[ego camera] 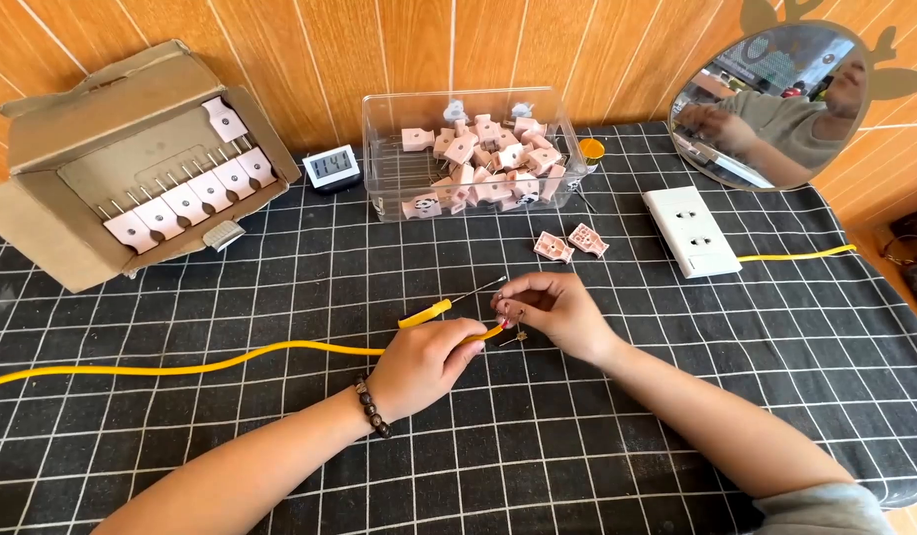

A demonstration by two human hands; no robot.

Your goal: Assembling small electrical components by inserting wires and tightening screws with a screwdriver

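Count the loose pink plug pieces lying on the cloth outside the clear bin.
2. Both pink plug pieces lie side by side between the clear bin and the right hand: one, the other. The hands may hide more.

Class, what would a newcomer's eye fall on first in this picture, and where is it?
Both hands meet mid-table: the left hand pinches a yellow cable trailing off to the left, the right hand fingering its tip. Behind them stands a clear tub of pink plugs, with an open cardboard box far left.

Single head-worn view, steeply down, close over the table [676, 396]
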